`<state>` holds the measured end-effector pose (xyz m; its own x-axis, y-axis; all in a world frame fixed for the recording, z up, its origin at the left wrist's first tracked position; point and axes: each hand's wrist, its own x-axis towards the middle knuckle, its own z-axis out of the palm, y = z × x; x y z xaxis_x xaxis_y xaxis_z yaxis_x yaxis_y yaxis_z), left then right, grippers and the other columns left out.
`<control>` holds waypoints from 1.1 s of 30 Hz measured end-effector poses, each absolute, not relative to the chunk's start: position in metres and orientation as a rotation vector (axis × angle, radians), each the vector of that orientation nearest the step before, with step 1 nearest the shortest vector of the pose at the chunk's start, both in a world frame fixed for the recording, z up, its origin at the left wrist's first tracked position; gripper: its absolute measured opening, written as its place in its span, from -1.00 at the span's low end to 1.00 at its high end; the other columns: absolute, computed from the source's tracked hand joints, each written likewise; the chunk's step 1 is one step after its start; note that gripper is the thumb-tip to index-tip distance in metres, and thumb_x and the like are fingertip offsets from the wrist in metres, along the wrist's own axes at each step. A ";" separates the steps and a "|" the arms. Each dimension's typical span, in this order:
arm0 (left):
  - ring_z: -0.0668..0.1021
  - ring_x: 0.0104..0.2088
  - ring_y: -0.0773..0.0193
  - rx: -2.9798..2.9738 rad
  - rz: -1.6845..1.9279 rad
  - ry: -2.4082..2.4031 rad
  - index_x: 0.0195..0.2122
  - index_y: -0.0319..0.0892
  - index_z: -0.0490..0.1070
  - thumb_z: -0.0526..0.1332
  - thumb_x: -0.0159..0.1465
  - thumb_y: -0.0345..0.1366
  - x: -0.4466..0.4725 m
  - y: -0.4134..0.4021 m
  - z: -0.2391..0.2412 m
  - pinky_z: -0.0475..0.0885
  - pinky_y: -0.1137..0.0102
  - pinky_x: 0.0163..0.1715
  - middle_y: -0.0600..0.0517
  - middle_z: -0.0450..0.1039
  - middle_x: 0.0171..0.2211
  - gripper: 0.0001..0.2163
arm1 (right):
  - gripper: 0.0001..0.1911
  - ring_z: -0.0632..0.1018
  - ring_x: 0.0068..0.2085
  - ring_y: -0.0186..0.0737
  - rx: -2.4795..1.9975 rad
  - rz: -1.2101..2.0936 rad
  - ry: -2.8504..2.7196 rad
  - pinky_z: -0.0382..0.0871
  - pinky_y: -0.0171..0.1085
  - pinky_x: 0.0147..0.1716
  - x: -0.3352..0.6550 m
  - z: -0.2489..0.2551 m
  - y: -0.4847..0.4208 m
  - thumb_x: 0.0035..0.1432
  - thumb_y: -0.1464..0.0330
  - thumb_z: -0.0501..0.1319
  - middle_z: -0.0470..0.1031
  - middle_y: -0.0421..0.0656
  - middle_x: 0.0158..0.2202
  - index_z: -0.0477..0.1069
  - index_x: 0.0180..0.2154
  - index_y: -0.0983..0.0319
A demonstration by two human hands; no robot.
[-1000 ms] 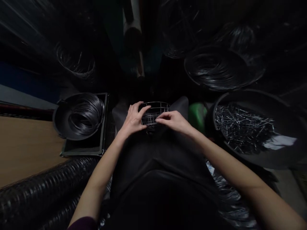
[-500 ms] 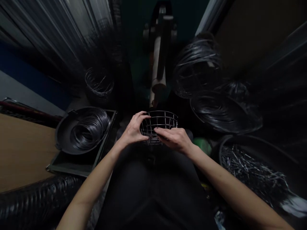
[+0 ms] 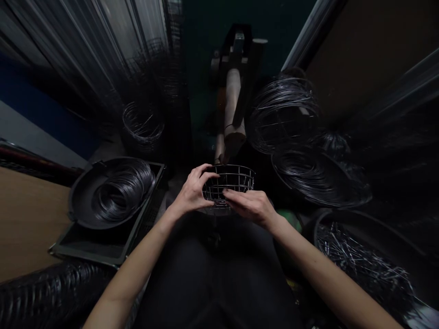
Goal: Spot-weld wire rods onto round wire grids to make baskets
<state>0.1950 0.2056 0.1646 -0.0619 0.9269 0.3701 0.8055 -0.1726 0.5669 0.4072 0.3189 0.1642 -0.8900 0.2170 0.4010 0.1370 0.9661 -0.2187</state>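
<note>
I have the wire basket (image 3: pixel 229 183) up over my lap, just under the machine's wooden handle (image 3: pixel 233 107). My left hand (image 3: pixel 192 192) fingers hook its rim, and my right hand (image 3: pixel 252 206) fingers pinch the near wall. I judge its thin bars could slip or snag; it is round, open-topped, gridded dark wire. A wire coil (image 3: pixel 121 189) sits well left.

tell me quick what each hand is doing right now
Left hand: closed on the left rim of the wire basket.
Right hand: fingers resting on the basket's near side; whether it grips cannot be told.
</note>
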 end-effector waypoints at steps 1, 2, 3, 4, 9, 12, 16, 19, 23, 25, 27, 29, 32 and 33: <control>0.32 0.25 -0.11 2.032 1.054 1.904 0.07 -0.10 0.32 0.45 -0.05 -0.33 0.195 0.205 0.164 0.30 0.00 0.24 -0.20 0.20 0.21 -0.37 | -0.70 0.64 -0.35 -0.32 -0.274 0.292 -2.701 0.49 -0.34 -0.38 0.407 0.164 0.319 0.34 0.24 0.10 0.58 -0.23 -0.03 0.57 -0.04 0.07; 0.32 0.25 -0.11 2.038 1.059 1.911 0.07 -0.10 0.33 0.45 -0.05 -0.32 0.196 0.205 0.162 0.30 -0.01 0.24 -0.20 0.20 0.21 -0.38 | -0.69 0.64 -0.33 -0.30 -0.283 0.322 -2.704 0.50 -0.32 -0.37 0.407 0.163 0.319 0.34 0.22 0.10 0.58 -0.23 -0.03 0.57 -0.04 0.07; 0.32 0.25 -0.11 2.038 1.066 1.920 0.07 -0.09 0.33 0.45 -0.04 -0.32 0.197 0.204 0.161 0.30 -0.01 0.24 -0.19 0.20 0.21 -0.38 | -0.68 0.65 -0.32 -0.28 -0.285 0.348 -2.698 0.51 -0.30 -0.37 0.407 0.162 0.319 0.34 0.22 0.09 0.58 -0.22 -0.03 0.57 -0.04 0.08; 0.31 0.25 -0.11 2.032 1.072 1.926 0.08 -0.09 0.33 0.45 -0.05 -0.32 0.197 0.203 0.160 0.30 -0.01 0.24 -0.19 0.20 0.21 -0.38 | -0.68 0.65 -0.32 -0.27 -0.286 0.369 -2.689 0.51 -0.30 -0.38 0.407 0.162 0.319 0.34 0.22 0.09 0.58 -0.21 -0.03 0.57 -0.04 0.08; 0.31 0.25 -0.11 1.996 1.098 1.904 0.09 -0.12 0.34 0.45 -0.10 -0.40 0.197 0.207 0.157 0.30 0.00 0.25 -0.19 0.20 0.21 -0.33 | -0.68 0.64 -0.34 -0.28 -0.355 0.355 -2.694 0.50 -0.30 -0.39 0.407 0.163 0.321 0.34 0.22 0.09 0.60 -0.24 -0.05 0.57 -0.04 0.07; 0.31 0.25 -0.11 1.994 1.101 1.892 0.09 -0.13 0.34 0.46 -0.09 -0.39 0.192 0.216 0.158 0.29 -0.01 0.25 -0.19 0.19 0.21 -0.33 | -0.68 0.64 -0.35 -0.28 -0.379 0.307 -2.686 0.51 -0.30 -0.34 0.403 0.165 0.326 0.34 0.24 0.09 0.62 -0.22 -0.10 0.56 -0.03 0.10; 0.30 0.25 -0.10 1.992 1.096 1.875 0.09 -0.15 0.34 0.46 -0.08 -0.36 0.184 0.225 0.161 0.29 0.00 0.25 -0.20 0.19 0.20 -0.34 | -0.69 0.64 -0.34 -0.29 -0.337 0.297 -2.664 0.52 -0.31 -0.33 0.396 0.166 0.333 0.34 0.26 0.12 0.62 -0.20 -0.09 0.56 -0.01 0.12; 0.30 0.25 -0.08 1.985 1.093 1.879 0.09 -0.13 0.34 0.46 -0.08 -0.35 0.181 0.226 0.163 0.28 0.01 0.26 -0.18 0.19 0.21 -0.34 | -0.71 0.65 -0.33 -0.27 -0.356 0.296 -2.665 0.53 -0.31 -0.34 0.391 0.166 0.335 0.31 0.25 0.15 0.61 -0.22 -0.08 0.56 -0.01 0.09; 0.31 0.25 -0.08 1.950 1.093 1.884 0.07 -0.13 0.35 0.47 -0.08 -0.35 0.178 0.226 0.166 0.28 0.02 0.26 -0.17 0.22 0.19 -0.35 | -0.71 0.67 -0.29 -0.22 -0.373 0.308 -2.650 0.54 -0.30 -0.34 0.387 0.167 0.337 0.30 0.25 0.16 0.61 -0.22 -0.09 0.56 -0.03 0.10; 0.34 0.24 -0.09 1.943 1.089 1.875 0.06 -0.14 0.35 0.48 -0.09 -0.31 0.177 0.227 0.167 0.29 0.02 0.25 -0.17 0.26 0.17 -0.36 | -0.72 0.67 -0.23 -0.20 -0.382 0.364 -2.642 0.56 -0.28 -0.29 0.387 0.167 0.337 0.30 0.25 0.17 0.62 -0.20 -0.09 0.56 -0.03 0.11; 0.36 0.21 -0.08 1.941 1.089 1.866 0.05 -0.14 0.36 0.50 -0.10 -0.24 0.176 0.227 0.168 0.31 0.03 0.23 -0.16 0.28 0.15 -0.34 | -0.72 0.66 -0.17 -0.18 -0.402 0.425 -2.646 0.57 -0.27 -0.23 0.387 0.169 0.336 0.29 0.27 0.18 0.62 -0.18 -0.08 0.56 -0.02 0.12; 0.38 0.20 -0.06 1.939 1.095 1.856 0.05 -0.14 0.37 0.51 -0.11 -0.21 0.175 0.228 0.169 0.33 0.05 0.22 -0.14 0.30 0.13 -0.33 | -0.71 0.66 -0.15 -0.18 -0.416 0.462 -2.653 0.56 -0.27 -0.21 0.388 0.170 0.336 0.29 0.27 0.18 0.62 -0.18 -0.08 0.55 -0.01 0.12; 0.40 0.18 -0.03 1.923 1.116 1.843 0.04 -0.15 0.38 0.51 -0.11 -0.20 0.170 0.234 0.170 0.35 0.09 0.20 -0.13 0.31 0.12 -0.35 | -0.70 0.66 -0.13 -0.19 -0.421 0.481 -2.648 0.55 -0.28 -0.20 0.383 0.173 0.339 0.30 0.27 0.17 0.61 -0.17 -0.06 0.54 0.01 0.12; 0.40 0.18 -0.01 1.916 1.126 1.838 0.03 -0.15 0.38 0.51 -0.10 -0.19 0.168 0.238 0.171 0.35 0.10 0.20 -0.13 0.32 0.11 -0.36 | -0.71 0.65 -0.12 -0.19 -0.429 0.477 -2.642 0.54 -0.28 -0.19 0.381 0.174 0.341 0.31 0.27 0.16 0.61 -0.17 -0.06 0.54 0.01 0.12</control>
<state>0.1676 0.2379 0.1708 -0.0990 0.9324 0.3477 0.7334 -0.1678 0.6588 0.3808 0.3408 0.1744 -0.8645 0.3650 0.3456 0.2213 0.8937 -0.3904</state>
